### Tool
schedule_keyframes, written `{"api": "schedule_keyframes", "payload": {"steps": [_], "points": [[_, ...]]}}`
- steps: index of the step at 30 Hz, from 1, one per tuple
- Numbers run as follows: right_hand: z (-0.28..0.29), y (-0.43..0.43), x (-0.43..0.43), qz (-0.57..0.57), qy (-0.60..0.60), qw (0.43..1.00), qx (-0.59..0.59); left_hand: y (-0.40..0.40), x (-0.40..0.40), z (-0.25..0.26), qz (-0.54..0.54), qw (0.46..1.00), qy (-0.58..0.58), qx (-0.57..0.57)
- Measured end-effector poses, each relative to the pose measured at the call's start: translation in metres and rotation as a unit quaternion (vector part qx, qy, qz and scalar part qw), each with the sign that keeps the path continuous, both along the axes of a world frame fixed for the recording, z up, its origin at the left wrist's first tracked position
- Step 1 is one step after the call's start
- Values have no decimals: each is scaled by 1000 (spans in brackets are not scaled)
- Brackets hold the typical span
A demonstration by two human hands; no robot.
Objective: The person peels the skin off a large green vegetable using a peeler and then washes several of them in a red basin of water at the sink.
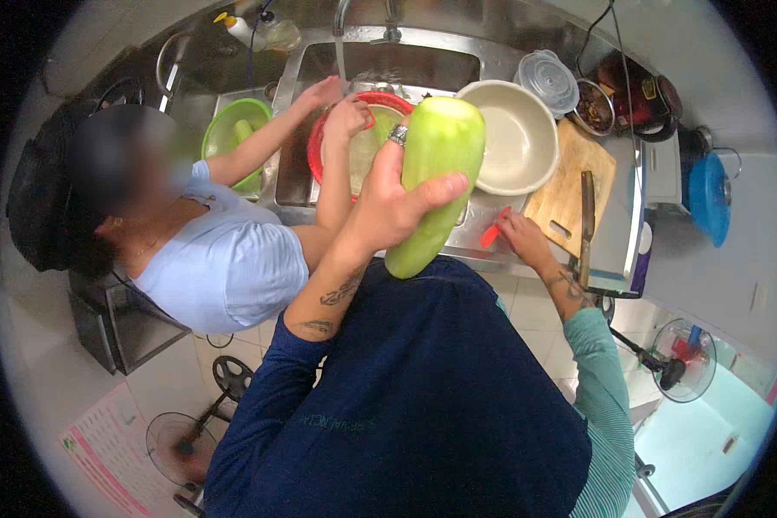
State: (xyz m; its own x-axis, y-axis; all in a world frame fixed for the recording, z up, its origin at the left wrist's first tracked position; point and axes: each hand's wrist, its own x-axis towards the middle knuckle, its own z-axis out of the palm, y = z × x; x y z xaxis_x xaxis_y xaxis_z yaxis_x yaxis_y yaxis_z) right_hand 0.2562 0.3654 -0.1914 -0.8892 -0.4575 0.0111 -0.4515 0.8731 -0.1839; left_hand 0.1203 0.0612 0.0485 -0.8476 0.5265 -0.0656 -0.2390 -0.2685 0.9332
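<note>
My left hand (388, 201) grips a large pale-green gourd (441, 162), which looks peeled and is tilted with its cut, whitish end away from me. A ring sits on one finger of that hand. Lower right, my right hand (524, 238) holds an orange-red peeler (494, 229) over the steel counter's front edge, apart from the gourd. Beyond the gourd stands a cream plastic basin (508, 139) with bare inner walls. Partly behind my left hand, a red-rimmed basin (315, 152) holds water and green pieces.
A co-worker's hands (346, 116), one with a red tool, are by the running tap (341, 22) over the red-rimmed basin. A green basin (217, 129) stands left. On the right, a knife (587, 207) lies across a wooden cutting board (566, 175), near a clear lid (547, 81).
</note>
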Motion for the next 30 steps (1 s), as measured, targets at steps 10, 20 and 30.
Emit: {"api": "schedule_keyframes", "payload": {"steps": [10, 20, 30], "points": [[79, -69, -40, -362, 80, 699, -612, 1, 6, 22, -15, 1000, -17, 5], [261, -83, -76, -82, 98, 541, -831, 11, 3, 17, 30, 997, 2, -73], [296, -119, -87, -174, 125, 803, -556, 17, 5, 14, -24, 994, 65, -83]]}}
